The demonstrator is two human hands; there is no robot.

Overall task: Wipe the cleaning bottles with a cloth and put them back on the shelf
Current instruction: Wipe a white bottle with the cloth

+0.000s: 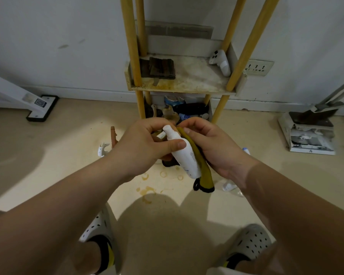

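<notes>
Head view: left grip clasps white bottle; right grip presses cloth alongside.

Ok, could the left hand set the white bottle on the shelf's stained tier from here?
Probably yes: the left hand grips the white bottle, and the shelf tier ahead has bare middle space between dark cloth and white controller.

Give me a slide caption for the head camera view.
Both hands wipe a white bottle with a mustard cloth before the shelf.

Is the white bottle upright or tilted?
Tilted: the white bottle slants in both hands, cap end up toward the left hand, base lower by the cloth.
</notes>
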